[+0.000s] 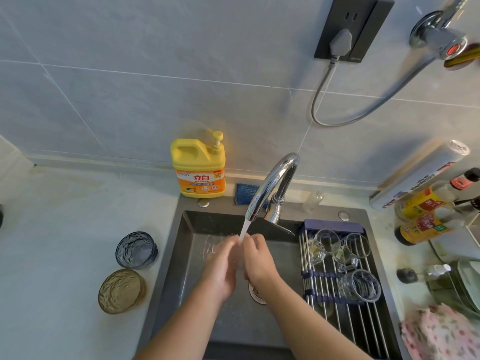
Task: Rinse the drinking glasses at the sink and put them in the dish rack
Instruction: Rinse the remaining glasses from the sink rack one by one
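Note:
Over the dark sink [181,255], my left hand [220,271] grips a clear drinking glass [211,246] lying on its side under the running tap [270,185]. My right hand [258,258] has its fingers curled at the glass's other end, in the water stream; the hands hide most of the glass. On the counter to the left stand a blue textured glass [136,250] and an amber textured glass [121,291]. The roll-up dish rack [324,302] spans the sink's right side with several clear glasses on it, among them one big tumbler [359,285].
A yellow dish-soap bottle [198,166] and a blue sponge [245,193] stand behind the sink. Sauce bottles [426,216] and a foil roll [420,175] crowd the right counter. Plates [467,284] and a pink cloth [441,333] lie at the lower right.

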